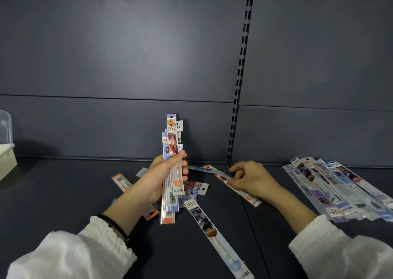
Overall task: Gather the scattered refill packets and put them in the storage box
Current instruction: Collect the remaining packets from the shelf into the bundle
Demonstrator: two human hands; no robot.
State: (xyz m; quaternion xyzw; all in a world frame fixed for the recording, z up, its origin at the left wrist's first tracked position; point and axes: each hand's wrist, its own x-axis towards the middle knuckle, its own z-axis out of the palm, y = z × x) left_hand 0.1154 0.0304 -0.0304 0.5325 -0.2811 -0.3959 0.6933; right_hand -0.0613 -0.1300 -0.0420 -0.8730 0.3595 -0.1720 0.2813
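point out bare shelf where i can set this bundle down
Widest bare patch: between the storage box and the orange-edged packet. Smaller: between the long front packet and the right forearm. Crowded under the left hand and at the right-side pile.

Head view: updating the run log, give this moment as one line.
left hand: grips upright refill packet bundle | right hand: pinches single refill packet | storage box: far left | loose packet pile: right
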